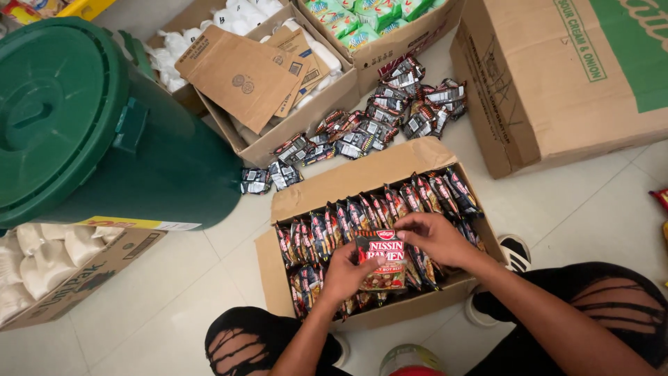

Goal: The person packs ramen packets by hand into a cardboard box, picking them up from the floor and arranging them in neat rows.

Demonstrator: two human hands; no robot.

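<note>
I hold one dark red noodle packet [382,261] with both hands over an open cardboard box [327,186] on the floor. My left hand [343,273] grips the packet's left edge. My right hand [437,237] pinches its top right corner. The box holds several like packets [390,205] standing on edge in rows. Behind the box, a loose heap of the same packets [390,118] lies on the tiles.
A large green lidded bin [83,118] stands at the left. Open boxes of white bags [42,257], cardboard sheets [243,76] and green packets [362,21] surround me. A big closed carton [557,76] sits at the right. My knees in torn black trousers frame the box.
</note>
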